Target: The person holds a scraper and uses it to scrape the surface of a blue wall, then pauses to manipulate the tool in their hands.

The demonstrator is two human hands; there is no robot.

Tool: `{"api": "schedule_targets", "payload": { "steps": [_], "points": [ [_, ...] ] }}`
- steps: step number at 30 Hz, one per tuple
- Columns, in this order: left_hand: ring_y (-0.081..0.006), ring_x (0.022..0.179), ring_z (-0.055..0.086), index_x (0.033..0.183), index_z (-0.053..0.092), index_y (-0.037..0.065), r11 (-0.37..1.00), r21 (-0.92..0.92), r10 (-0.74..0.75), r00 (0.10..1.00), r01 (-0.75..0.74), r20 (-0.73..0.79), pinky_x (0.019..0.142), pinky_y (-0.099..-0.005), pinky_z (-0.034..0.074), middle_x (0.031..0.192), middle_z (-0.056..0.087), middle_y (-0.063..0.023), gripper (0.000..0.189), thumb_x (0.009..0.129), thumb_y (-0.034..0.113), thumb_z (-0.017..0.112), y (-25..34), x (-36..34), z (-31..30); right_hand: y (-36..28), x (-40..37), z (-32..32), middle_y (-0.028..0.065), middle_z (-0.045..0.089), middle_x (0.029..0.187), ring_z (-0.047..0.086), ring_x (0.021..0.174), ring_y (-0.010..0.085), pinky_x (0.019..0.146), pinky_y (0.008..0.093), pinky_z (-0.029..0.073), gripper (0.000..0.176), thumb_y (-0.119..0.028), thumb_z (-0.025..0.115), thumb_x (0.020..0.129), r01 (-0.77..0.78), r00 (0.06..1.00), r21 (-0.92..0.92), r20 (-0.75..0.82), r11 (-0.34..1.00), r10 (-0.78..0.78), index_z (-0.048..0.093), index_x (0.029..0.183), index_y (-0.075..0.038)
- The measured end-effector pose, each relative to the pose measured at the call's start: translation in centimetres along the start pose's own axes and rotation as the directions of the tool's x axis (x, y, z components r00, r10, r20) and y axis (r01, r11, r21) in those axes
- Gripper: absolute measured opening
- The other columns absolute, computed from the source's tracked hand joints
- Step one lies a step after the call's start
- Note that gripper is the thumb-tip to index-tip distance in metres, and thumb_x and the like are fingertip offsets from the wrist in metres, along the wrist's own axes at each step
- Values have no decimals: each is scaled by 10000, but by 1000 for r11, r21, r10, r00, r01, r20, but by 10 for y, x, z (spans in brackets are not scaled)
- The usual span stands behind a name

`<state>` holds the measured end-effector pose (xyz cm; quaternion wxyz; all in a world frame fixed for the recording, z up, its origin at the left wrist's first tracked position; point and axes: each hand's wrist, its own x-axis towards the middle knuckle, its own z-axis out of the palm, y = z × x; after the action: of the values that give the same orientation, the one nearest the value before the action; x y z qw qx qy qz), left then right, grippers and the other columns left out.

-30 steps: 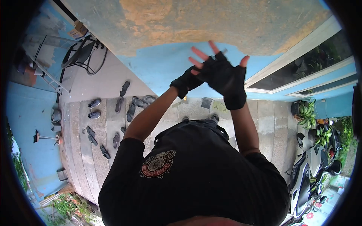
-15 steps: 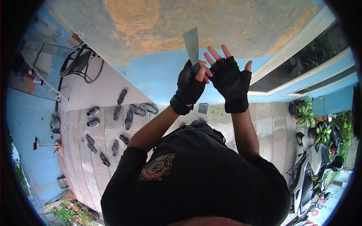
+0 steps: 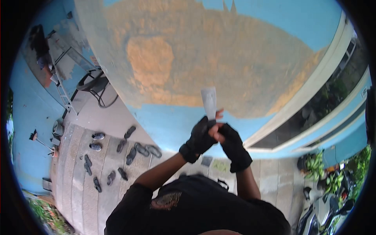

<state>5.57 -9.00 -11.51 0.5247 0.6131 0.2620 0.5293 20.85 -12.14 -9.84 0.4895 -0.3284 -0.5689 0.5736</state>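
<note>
A putty knife with a broad metal blade stands blade up in front of the wall. My left hand, in a black fingerless glove, is closed around its short dark handle. My right hand, gloved the same way, meets the left one, its bent fingers pressed at the handle's lower end. The fingers of both hands overlap there and hide most of the handle. Behind the blade is the wall, blue with a large bare grey and orange patch.
Several sandals and shoes lie on the tiled floor at left. A dark chair and a ladder stand farther left, with a person near the ladder. A window, potted plants and a motorbike are at right.
My right hand, spread with its palm up before, has curled in against the left hand and the putty knife's handle. The view has tilted up, showing more wall.
</note>
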Motion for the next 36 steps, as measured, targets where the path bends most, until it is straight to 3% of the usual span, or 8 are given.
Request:
{"api": "schedule_targets", "payload": {
  "steps": [10,14,17,21,23,27,30,36],
  "points": [
    [-233,1202,570,1440,431,-2,980,109,150,975,-169,162,1009,-367,444,1426,505,-145,575,989,338,535,54,30,-10,-38,18,-10,74,595,972,616,881,166,746,332,548,431,-112,684,880,0,994,180,106,984,-20,485,1254,-31],
    [-257,1095,584,1214,545,-15,533,627,775,625,-569,-91,924,-405,463,1243,593,-193,373,943,236,593,82,52,-27,-67,34,-13,109,558,893,618,692,211,507,319,536,464,-90,649,844,37,992,351,104,936,-78,451,1260,-38],
    [-266,1010,620,1052,598,98,280,615,855,483,-737,188,903,-427,482,1162,633,-121,183,900,197,627,122,80,-31,-89,56,-19,101,555,807,620,679,217,510,313,498,473,-73,604,845,-42,954,513,275,857,-118,436,1284,-20],
    [-252,900,639,920,651,182,-166,505,685,269,-847,677,882,-439,514,1031,654,-29,186,782,283,724,174,145,-16,-104,98,-3,80,558,777,521,558,176,521,292,434,322,-258,626,911,381,922,-328,70,865,-380,554,1126,-30],
    [-243,876,660,857,683,164,-237,492,545,305,-838,781,807,-390,547,940,674,-39,166,825,327,683,202,175,-13,-94,127,-11,37,509,800,457,538,146,484,255,385,267,-285,585,925,69,949,595,208,801,-236,528,1053,-58],
    [-279,714,686,899,727,133,-99,591,412,507,-801,757,650,-400,559,716,677,-93,360,890,471,605,216,215,-23,-134,148,19,20,466,761,456,592,118,510,249,384,308,-365,488,1006,15,970,686,167,728,-177,520,990,-59],
    [-274,691,685,910,737,145,-134,529,409,439,-838,800,634,-397,551,700,674,-93,370,885,491,608,216,224,-33,-125,170,14,12,474,748,457,585,118,500,239,384,320,-373,498,1007,-367,819,819,510,440,-265,516,984,-55],
    [-262,640,669,898,737,163,-251,441,372,334,-862,866,597,-370,528,676,665,-76,365,892,502,601,220,232,-39,-115,183,10,8,478,730,461,568,118,486,241,396,314,-365,494,1007,-342,747,802,548,490,-376,527,931,-61]
  ]
}}
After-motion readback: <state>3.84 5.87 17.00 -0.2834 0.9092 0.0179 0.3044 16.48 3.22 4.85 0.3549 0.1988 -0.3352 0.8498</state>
